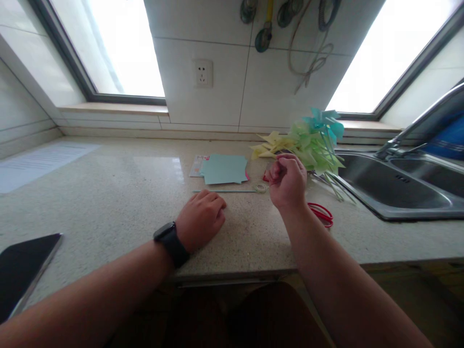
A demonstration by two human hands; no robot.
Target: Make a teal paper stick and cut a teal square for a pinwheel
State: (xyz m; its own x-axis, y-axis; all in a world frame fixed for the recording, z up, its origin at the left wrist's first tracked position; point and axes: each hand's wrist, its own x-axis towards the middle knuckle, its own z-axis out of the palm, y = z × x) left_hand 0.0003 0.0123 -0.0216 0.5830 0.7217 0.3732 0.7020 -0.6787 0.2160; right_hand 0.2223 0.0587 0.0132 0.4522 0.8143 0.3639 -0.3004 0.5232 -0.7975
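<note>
Your L hand (201, 217) rests curled on countertop (137, 203), prob. for support, w/ tape roll (260, 187) near your curled R hand (289, 181); can't tell if either pinches anything.

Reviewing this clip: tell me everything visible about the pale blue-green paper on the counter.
The pale blue-green paper is a small stack of plain, matte-looking, roughly rectangular sheets. At least two show, slightly out of line, with edges jutting out at the left and lower right. It lies flat on the speckled counter, partly over a white-and-pink printed item. A thin stick lies in front, apart from it. Neither the left hand nor the right hand touches it.
</note>
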